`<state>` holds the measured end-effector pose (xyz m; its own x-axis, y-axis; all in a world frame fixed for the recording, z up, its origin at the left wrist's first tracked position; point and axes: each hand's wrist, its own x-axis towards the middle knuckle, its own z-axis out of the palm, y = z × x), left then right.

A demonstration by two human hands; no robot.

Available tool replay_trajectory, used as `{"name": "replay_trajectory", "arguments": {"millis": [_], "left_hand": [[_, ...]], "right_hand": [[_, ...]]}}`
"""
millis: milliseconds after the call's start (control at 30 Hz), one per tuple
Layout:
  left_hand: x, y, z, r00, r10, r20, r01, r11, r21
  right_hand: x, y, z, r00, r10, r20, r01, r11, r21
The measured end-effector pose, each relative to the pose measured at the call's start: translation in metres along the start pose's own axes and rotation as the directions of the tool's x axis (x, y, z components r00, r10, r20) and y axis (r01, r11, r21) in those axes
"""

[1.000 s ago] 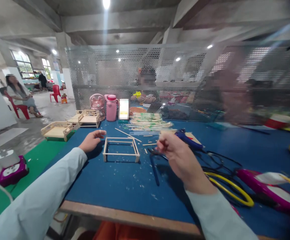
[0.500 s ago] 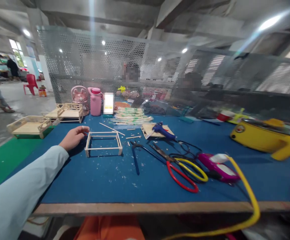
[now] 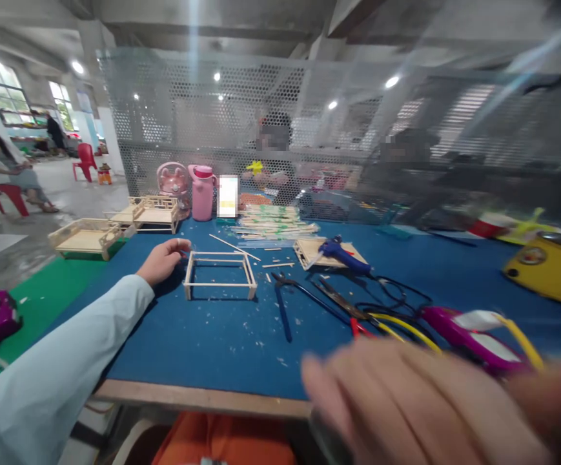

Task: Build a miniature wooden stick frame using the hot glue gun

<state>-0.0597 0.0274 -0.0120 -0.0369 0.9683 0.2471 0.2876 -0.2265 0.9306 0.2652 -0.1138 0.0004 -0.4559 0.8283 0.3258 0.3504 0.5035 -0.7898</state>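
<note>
While the left hand [image 3: 164, 260] rests on the blue table [image 3: 203, 349] with loosely curled fingers at the left end of the stick frame [image 3: 219, 274], gripping nothing, it seems to brace it in place, left of the pliers [image 3: 284, 310]. The frame is a pale, open rectangle of thin wooden sticks on short legs. The right hand [image 3: 406, 407], blurred near the lens, looks spread and empty, perhaps.

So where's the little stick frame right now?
The stick frame stands left of centre on the blue table in the head view, just right of the left hand, with the pliers on its other side.
</note>
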Motion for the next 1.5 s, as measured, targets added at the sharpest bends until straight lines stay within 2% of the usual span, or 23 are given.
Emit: {"name": "replay_trajectory", "arguments": {"millis": [100,200,267,433,567,633,733,833,933,1033,1167,1300,1367,1433,1500], "left_hand": [[0.003,-0.003,0.000,1.000,-0.011,-0.029,0.011,1.000,-0.010],[0.004,-0.006,0.002,0.999,-0.009,-0.035,0.008,1.000,-0.017],[0.004,-0.007,0.003,1.000,-0.001,-0.028,0.000,1.000,-0.010],[0.000,-0.006,0.006,1.000,0.006,-0.006,-0.005,0.999,0.044],[0.000,-0.004,0.005,1.000,0.011,-0.015,-0.010,0.997,0.076],[0.001,-0.005,0.004,1.000,0.016,-0.020,-0.014,0.996,0.087],[0.003,-0.008,0.001,0.999,0.019,-0.034,-0.016,0.994,0.104],[0.004,-0.010,-0.003,0.998,0.030,-0.058,-0.022,0.991,0.129],[0.003,-0.011,-0.006,0.996,0.055,-0.076,-0.043,0.987,0.157],[0.002,-0.010,-0.005,0.994,0.078,-0.075,-0.063,0.981,0.184],[0.001,-0.008,-0.003,0.993,0.093,-0.067,-0.077,0.974,0.214],[-0.001,-0.006,-0.004,0.991,0.098,-0.095,-0.072,0.967,0.246],[-0.004,-0.005,-0.006,0.990,0.085,-0.117,-0.051,0.964,0.262],[-0.011,-0.005,-0.008,0.988,0.065,-0.138,-0.024,0.960,0.277],[-0.023,-0.005,-0.011,0.989,0.043,-0.145,0.002,0.956,0.294]], "right_hand": [[0.067,0.011,-0.026,0.997,0.062,-0.049,-0.073,0.957,-0.282],[0.124,0.029,-0.046,0.991,0.114,-0.068,-0.132,0.899,-0.418],[0.151,0.041,-0.050,0.985,0.161,-0.068,-0.174,0.848,-0.500],[0.192,0.066,-0.028,0.965,0.263,-0.016,-0.220,0.772,-0.596],[0.204,0.076,-0.010,0.963,0.255,-0.086,-0.257,0.778,-0.573],[0.204,0.076,-0.011,0.960,0.233,-0.153,-0.279,0.800,-0.532],[0.197,0.068,-0.028,0.946,0.179,-0.271,-0.286,0.855,-0.433],[0.180,0.055,-0.051,0.919,0.109,-0.378,-0.232,0.926,-0.298],[0.156,0.046,-0.065,0.903,0.076,-0.424,-0.157,0.975,-0.160],[0.135,0.050,-0.060,0.910,0.110,-0.399,-0.158,0.983,-0.089],[0.123,0.057,-0.044,0.905,0.167,-0.391,-0.232,0.964,-0.126],[0.104,0.042,-0.037,0.896,0.114,-0.428,-0.211,0.960,-0.186],[0.090,0.032,-0.036,0.921,0.038,-0.389,-0.134,0.966,-0.222],[0.077,0.026,-0.033,0.969,-0.053,-0.241,-0.016,0.962,-0.273],[0.070,0.024,-0.027,0.993,-0.093,-0.078,0.065,0.948,-0.310]]}}
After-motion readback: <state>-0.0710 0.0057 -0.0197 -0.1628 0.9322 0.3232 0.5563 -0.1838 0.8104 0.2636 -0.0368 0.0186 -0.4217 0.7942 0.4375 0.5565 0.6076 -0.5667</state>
